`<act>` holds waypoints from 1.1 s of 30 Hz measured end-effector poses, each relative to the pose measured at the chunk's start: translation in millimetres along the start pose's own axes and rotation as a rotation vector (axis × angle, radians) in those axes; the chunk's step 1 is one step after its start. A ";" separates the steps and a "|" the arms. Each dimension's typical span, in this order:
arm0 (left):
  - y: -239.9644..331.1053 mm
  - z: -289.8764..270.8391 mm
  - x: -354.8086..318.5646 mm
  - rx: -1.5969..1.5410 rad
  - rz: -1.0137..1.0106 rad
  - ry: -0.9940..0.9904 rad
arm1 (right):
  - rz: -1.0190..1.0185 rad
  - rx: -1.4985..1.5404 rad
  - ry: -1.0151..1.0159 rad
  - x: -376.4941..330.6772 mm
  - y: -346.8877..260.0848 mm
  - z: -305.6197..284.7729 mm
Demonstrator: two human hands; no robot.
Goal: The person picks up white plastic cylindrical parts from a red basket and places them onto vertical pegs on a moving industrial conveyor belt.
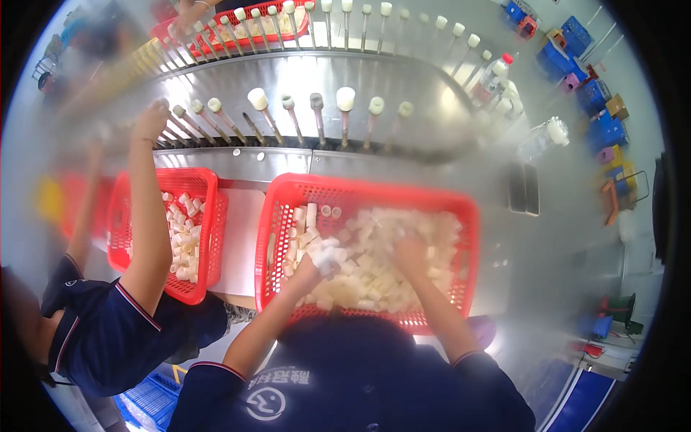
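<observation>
Both my arms reach into a red perforated basket [268,237] heaped with small white cylindrical caps [371,288]. At the left of the heap my left hand [320,261] is closed, with white pieces at its fingers that look like the same caps. My right hand [410,252] is down among the caps in the right half of the basket. Haze blurs it, and its fingers are hidden. Beyond the basket, upright metal rods [318,119] with white caps on their tops stand in a row along a steel conveyor [237,72].
At my left a co-worker's arm [147,209] reaches to the rods over a smaller red basket [214,237] of caps. A red-capped bottle [493,75], a clear bottle [543,137] and a dark phone-like object [524,189] are at the right. Another red basket [302,21] lies across the conveyor.
</observation>
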State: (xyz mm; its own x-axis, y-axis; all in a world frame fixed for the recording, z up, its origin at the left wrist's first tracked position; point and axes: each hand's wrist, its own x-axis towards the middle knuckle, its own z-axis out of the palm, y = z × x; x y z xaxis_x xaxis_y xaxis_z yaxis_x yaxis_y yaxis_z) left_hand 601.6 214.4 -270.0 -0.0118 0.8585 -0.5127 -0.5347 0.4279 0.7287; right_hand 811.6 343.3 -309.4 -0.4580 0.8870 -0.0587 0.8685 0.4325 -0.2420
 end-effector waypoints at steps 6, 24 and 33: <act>29.5 3.9 -22.2 -0.448 0.013 -0.273 | -0.048 -0.131 -0.394 2.2 -48.9 22.9; 132.9 22.2 -9.3 0.189 0.397 0.075 | -0.280 0.173 -0.590 6.9 -17.0 70.7; 232.1 9.8 109.4 0.835 0.989 0.863 | -0.046 0.321 -0.541 -7.3 -21.0 64.8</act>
State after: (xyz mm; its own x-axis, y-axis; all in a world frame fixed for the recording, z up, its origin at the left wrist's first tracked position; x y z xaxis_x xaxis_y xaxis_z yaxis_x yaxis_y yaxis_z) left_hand 484.5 410.4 -152.5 -0.6849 0.5924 0.4243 0.5810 0.0924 0.8087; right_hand 784.5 317.2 -366.7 -0.5977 0.6246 -0.5027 0.7839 0.3236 -0.5299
